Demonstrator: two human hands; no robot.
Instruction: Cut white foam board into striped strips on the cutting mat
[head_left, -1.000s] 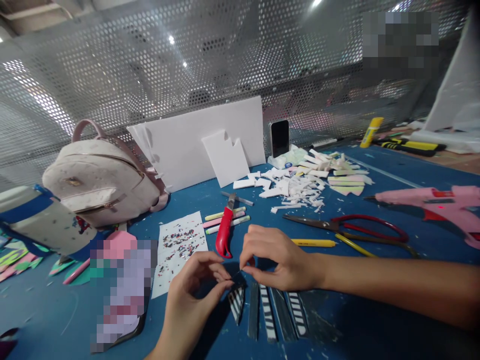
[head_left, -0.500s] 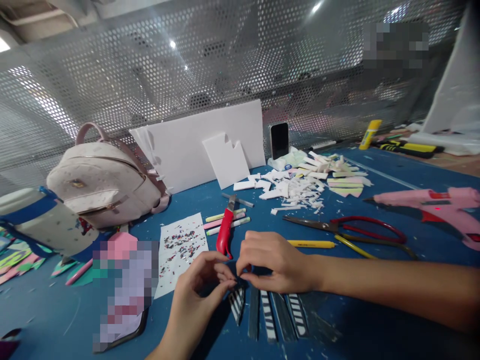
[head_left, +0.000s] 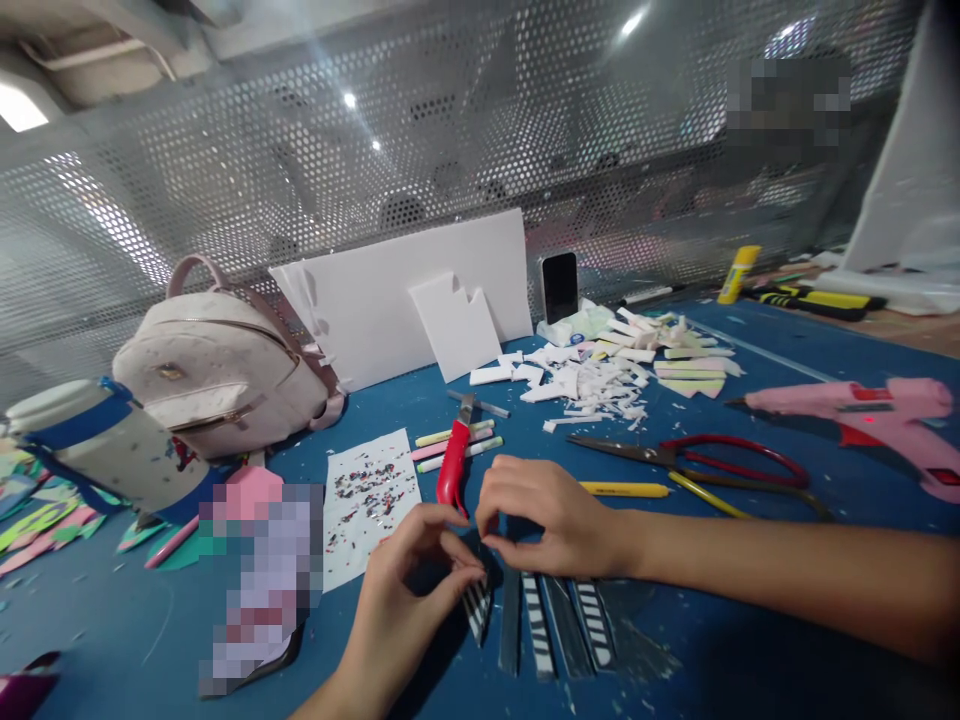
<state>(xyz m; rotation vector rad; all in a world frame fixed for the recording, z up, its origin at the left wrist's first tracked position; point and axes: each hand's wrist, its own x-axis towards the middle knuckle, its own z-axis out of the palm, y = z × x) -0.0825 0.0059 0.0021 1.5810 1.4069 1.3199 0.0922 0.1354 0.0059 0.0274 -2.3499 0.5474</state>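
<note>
Near the middle of the blue table, my left hand [head_left: 420, 590] is curled, its thumb and fingertips drawn together. Just below the thumb lies a black-and-white striped strip [head_left: 477, 612], its upper end covered by the fingers. My right hand [head_left: 544, 515] faces it with thumb and index finger pinched, and anything between them is too small to tell. Beside these fingertips stands a row of strips: a plain dark strip [head_left: 510, 625], a striped strip [head_left: 538, 628], another dark strip [head_left: 566, 628] and a further striped strip [head_left: 594, 625].
Ahead lie a red-handled cutter [head_left: 453, 465], several highlighters and a white sheet [head_left: 345, 560] with coloured bits. Scissors [head_left: 750, 455], a yellow pen [head_left: 626, 490] and a pink glue gun [head_left: 847, 405] are at right. White scraps [head_left: 592, 385], a backpack [head_left: 217, 370] and a bottle [head_left: 112, 450] stand behind.
My left thumb and fingers have shifted slightly right and cover more of the striped strip's top. The right hand keeps nearly its place. The view has moved a little.
</note>
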